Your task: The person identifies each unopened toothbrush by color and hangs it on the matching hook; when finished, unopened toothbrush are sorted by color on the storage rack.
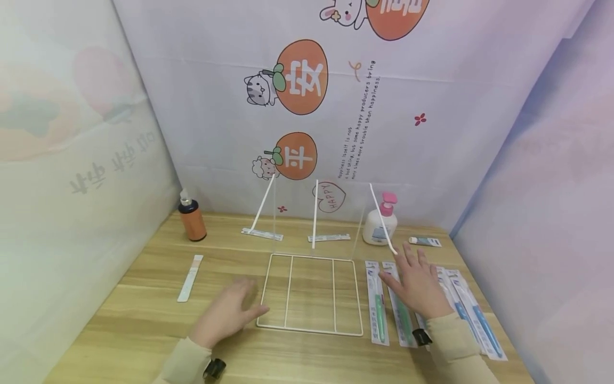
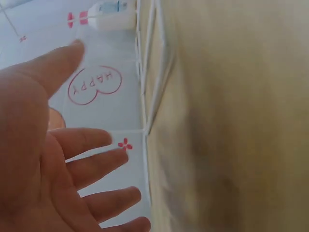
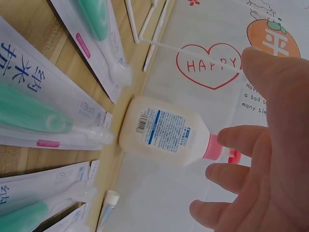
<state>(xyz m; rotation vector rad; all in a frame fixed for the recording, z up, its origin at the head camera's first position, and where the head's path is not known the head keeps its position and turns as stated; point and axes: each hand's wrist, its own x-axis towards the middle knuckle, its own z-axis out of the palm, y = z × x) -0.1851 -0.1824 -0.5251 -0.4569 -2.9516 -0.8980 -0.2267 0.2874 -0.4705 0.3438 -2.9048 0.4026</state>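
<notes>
My left hand (image 1: 230, 312) hovers low over the wooden table with its fingers spread, just beside the front left corner of a clear organizer (image 1: 307, 329) with white edges and three compartments. In the left wrist view the left hand (image 2: 58, 159) is open and holds nothing, with the organizer's white frame (image 2: 145, 96) beyond it. My right hand (image 1: 417, 285) is spread open over packaged toothbrushes, two green (image 1: 376, 304) and several blue (image 1: 475, 314). The right wrist view shows the right hand (image 3: 265, 159) empty above a white lotion bottle (image 3: 164, 130).
An orange bottle with a black cap (image 1: 192, 218) stands at the back left. A flat strip packet (image 1: 190, 277) lies on the left. The pink-pump lotion bottle (image 1: 381, 221) and a small tube (image 1: 424, 241) sit at the back right. Printed curtains enclose the table (image 1: 144, 330).
</notes>
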